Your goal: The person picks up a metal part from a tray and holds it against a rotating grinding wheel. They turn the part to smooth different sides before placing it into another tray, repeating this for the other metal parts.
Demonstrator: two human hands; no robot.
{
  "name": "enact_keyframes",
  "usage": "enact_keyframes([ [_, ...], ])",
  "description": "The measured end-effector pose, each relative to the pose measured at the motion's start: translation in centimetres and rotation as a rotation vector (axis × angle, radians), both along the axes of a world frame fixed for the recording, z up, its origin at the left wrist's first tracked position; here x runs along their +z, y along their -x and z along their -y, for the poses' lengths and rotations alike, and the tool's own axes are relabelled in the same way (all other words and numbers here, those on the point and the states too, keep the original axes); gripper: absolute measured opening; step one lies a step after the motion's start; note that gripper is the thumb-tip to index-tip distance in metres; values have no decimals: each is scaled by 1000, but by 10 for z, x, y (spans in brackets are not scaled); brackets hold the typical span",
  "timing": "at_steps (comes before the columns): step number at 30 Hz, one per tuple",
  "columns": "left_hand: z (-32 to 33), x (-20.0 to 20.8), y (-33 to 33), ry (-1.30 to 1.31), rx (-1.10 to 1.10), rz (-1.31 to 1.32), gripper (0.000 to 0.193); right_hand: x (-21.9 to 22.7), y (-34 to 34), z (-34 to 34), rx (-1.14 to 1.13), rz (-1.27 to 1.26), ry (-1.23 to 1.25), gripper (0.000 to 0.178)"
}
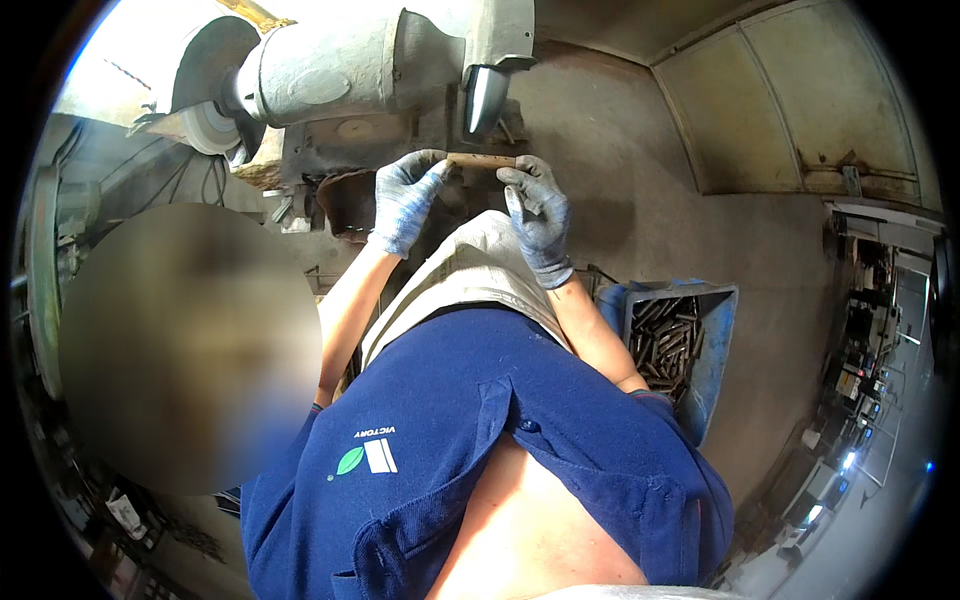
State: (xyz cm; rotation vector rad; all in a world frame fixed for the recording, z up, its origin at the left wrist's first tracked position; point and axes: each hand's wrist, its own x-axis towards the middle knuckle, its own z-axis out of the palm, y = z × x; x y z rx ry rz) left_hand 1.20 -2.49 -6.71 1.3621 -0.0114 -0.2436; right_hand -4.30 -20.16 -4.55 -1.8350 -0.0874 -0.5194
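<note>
A short, narrow brownish bar point(481, 160) is held level between my two gloved hands. My left hand point(405, 200), in a grey-blue work glove, pinches its left end between thumb and fingers. At the other end, my right hand point(541, 215), gloved alike, grips with thumb and forefinger, the remaining fingers curled. Just above and beyond the bar is the bright, shiny wheel point(487, 100) at the right end of a bench grinder point(325, 75). A gap shows between bar and wheel. The bar's exact kind cannot be made out.
A pale wheel point(209, 128) sits at the grinder's left end. To my right stands a blue bin point(715, 365) with many dark metal pieces point(665, 340). A pale cloth point(470, 265) covers my lap. A blurred round patch hides the left side. Metal panels point(800, 100) stand far right.
</note>
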Motion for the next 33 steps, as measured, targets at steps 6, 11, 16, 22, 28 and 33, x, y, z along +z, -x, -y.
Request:
enact_keyframes([
  [6, 16, -24, -21, 96, 58, -98, 13, -34, -17, 13, 4, -8, 158, 25],
  [11, 41, -40, -34, 170, 91, -152, 12, -48, -26, 26, 1, -185, -22, 22],
  [16, 60, -44, -34, 259, 148, -313, 11, -54, -31, 38, -26, -231, -95, 18],
  [22, 55, -46, -39, 179, 177, -286, 11, -65, -41, 32, -3, -244, -334, 14],
  [28, 22, -67, -47, 162, 202, -245, 12, -71, -51, 5, 63, -304, -450, 13],
  [33, 14, -69, -52, 133, 198, -235, 11, -76, -54, 1, 73, -271, -441, 14],
])
